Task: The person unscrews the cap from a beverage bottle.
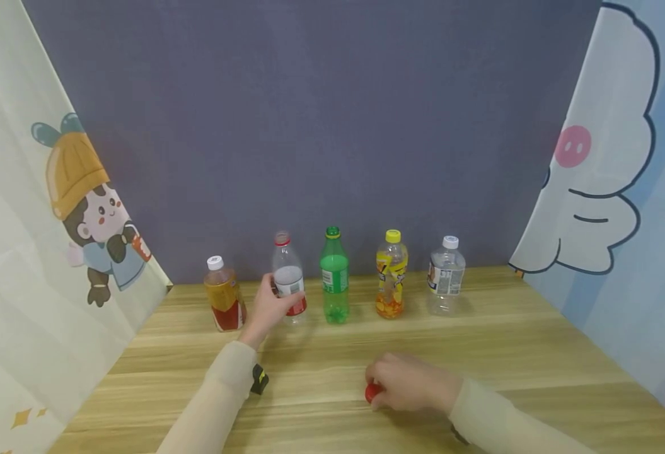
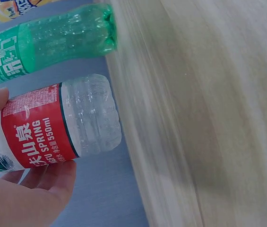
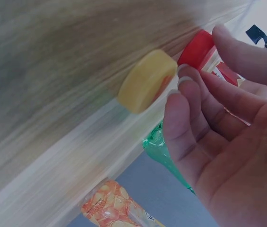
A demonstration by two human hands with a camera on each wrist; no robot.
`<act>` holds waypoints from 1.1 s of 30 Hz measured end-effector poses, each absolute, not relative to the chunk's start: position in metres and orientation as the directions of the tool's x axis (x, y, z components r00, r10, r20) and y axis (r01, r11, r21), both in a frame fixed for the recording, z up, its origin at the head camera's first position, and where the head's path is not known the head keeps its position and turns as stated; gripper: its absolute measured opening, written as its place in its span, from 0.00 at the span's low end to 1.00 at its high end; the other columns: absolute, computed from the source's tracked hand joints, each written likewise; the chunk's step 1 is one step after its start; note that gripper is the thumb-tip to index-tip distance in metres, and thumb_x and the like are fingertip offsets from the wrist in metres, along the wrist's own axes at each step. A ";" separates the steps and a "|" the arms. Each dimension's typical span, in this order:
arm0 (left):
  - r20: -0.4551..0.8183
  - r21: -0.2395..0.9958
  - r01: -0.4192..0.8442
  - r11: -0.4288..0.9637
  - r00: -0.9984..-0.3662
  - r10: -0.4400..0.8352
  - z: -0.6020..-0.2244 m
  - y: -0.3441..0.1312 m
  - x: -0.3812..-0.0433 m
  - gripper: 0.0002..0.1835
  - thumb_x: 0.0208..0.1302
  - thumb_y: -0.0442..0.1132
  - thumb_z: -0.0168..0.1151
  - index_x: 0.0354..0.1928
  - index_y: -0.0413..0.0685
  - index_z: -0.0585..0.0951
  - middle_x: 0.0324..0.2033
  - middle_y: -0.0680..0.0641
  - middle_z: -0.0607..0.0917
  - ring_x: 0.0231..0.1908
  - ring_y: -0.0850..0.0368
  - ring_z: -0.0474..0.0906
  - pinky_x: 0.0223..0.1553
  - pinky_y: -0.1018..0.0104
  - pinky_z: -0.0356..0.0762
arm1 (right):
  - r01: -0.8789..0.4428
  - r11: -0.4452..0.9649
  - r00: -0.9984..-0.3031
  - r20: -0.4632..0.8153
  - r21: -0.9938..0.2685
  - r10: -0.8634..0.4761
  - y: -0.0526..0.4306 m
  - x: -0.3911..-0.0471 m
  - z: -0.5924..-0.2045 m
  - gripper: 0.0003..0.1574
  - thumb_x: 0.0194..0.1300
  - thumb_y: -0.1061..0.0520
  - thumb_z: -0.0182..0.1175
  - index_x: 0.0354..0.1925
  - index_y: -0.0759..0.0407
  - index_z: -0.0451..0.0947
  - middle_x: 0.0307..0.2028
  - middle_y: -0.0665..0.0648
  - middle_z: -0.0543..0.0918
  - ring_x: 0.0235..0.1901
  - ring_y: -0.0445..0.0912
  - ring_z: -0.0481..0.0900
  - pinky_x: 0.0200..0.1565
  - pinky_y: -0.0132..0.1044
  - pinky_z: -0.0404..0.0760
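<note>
My left hand (image 1: 266,308) grips a clear water bottle (image 1: 289,271) with a red and white label, fingers and thumb round its label. The bottle stays upright, and a red ring shows at its neck. Low over the front of the table, my right hand (image 1: 411,383) pinches a red bottle cap (image 3: 197,49) between thumb and fingers. A yellow cap (image 3: 147,80) lies beside those fingertips in the right wrist view; the hand hides it in the head view. Right of the water bottle stands a green bottle (image 1: 335,277) with a yellow ring round its neck.
An amber drink bottle (image 1: 227,299) with a white cap stands at the left. To the right are a yellow-capped bottle (image 1: 391,277) with orange contents and a clear, white-capped bottle (image 1: 445,277). A dark curtain (image 1: 332,126) hangs behind the wooden table (image 1: 309,384).
</note>
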State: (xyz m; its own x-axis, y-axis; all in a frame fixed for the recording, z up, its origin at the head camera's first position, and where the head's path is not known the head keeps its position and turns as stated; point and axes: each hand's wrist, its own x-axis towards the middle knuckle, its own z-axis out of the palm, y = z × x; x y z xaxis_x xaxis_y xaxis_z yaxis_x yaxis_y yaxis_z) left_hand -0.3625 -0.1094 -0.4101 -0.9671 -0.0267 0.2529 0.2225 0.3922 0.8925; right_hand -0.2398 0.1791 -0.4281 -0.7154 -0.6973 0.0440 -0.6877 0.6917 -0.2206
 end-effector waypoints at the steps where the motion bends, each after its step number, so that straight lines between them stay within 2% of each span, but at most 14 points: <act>1: 0.251 0.891 0.220 0.397 -0.968 -0.026 -0.411 -0.110 -0.363 0.41 0.59 0.47 0.74 0.68 0.41 0.64 0.62 0.37 0.75 0.62 0.41 0.73 0.62 0.42 0.72 | -0.690 0.690 -0.714 0.044 -0.220 -0.699 0.179 -0.240 -0.428 0.12 0.58 0.48 0.74 0.29 0.49 0.80 0.23 0.37 0.71 0.24 0.33 0.68 0.28 0.30 0.72; 23: 0.227 0.868 0.188 0.459 -0.973 -0.031 -0.424 -0.112 -0.370 0.42 0.60 0.48 0.74 0.69 0.39 0.63 0.62 0.33 0.75 0.62 0.38 0.73 0.62 0.41 0.71 | -0.696 0.677 -0.704 0.047 -0.238 -0.708 0.177 -0.238 -0.424 0.10 0.61 0.50 0.72 0.29 0.47 0.80 0.23 0.37 0.72 0.22 0.34 0.69 0.27 0.30 0.71; 27: 0.254 0.845 0.214 0.489 -0.967 -0.015 -0.426 -0.113 -0.371 0.42 0.59 0.46 0.75 0.67 0.37 0.64 0.59 0.33 0.77 0.61 0.37 0.74 0.62 0.41 0.71 | -0.695 0.676 -0.705 0.045 -0.244 -0.708 0.176 -0.238 -0.423 0.09 0.62 0.51 0.71 0.30 0.47 0.80 0.23 0.37 0.72 0.23 0.34 0.69 0.28 0.30 0.72; 33: 0.285 0.783 0.236 0.576 -0.959 0.005 -0.433 -0.112 -0.369 0.38 0.56 0.43 0.77 0.65 0.40 0.69 0.56 0.37 0.82 0.58 0.40 0.78 0.61 0.40 0.72 | -0.702 0.670 -0.699 0.048 -0.242 -0.714 0.174 -0.238 -0.422 0.07 0.62 0.51 0.71 0.33 0.49 0.82 0.24 0.37 0.73 0.24 0.33 0.70 0.30 0.30 0.75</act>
State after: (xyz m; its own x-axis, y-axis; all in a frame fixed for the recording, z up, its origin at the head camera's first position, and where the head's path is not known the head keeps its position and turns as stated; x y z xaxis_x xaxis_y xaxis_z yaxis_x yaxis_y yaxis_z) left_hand -0.3693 -0.1124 -0.4331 -0.9586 0.0048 0.2848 0.2355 0.5757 0.7830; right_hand -0.2384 0.1739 -0.4216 -0.6985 -0.7140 0.0477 -0.7017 0.6703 -0.2416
